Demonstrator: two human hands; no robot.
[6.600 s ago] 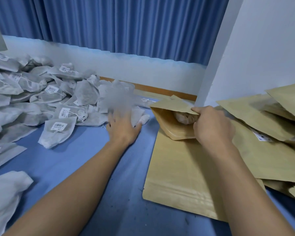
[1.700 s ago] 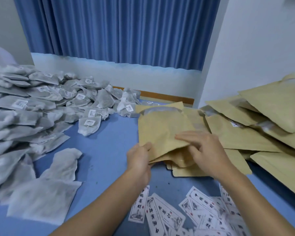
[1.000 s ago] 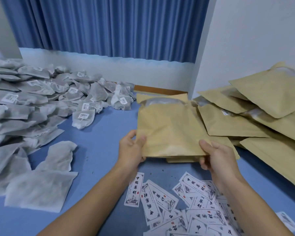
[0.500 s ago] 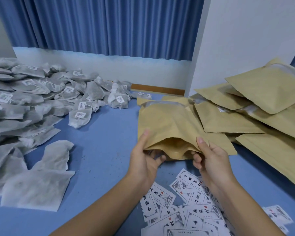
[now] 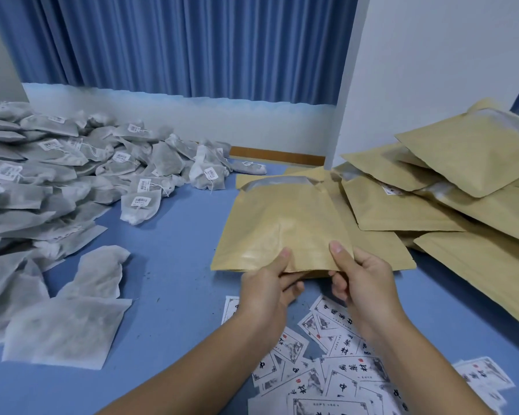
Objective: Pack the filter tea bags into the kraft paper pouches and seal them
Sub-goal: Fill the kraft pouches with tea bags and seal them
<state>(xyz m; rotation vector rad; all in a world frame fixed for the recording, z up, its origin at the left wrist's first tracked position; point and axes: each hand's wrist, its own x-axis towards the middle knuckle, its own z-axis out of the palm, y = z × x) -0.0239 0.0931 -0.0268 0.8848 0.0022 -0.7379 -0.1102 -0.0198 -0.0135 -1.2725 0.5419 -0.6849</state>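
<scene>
Both hands, left hand (image 5: 268,284) and right hand (image 5: 361,281), pinch the near edge of a bulging kraft pouch (image 5: 282,226), its contents hidden.

Left hand (image 5: 267,289): middle of the view, thumb laid flat on top of the near edge of a kraft pouch (image 5: 282,226), fingers curled beneath it, pinching. Right hand (image 5: 363,283): just right of the left hand, not touching it, thumb on top and fingers folded under the same edge. Left forearm (image 5: 192,369): bare, rising from the near left. Right forearm (image 5: 417,360): bare, rising from the near right. Backs of both hands face up.
</scene>
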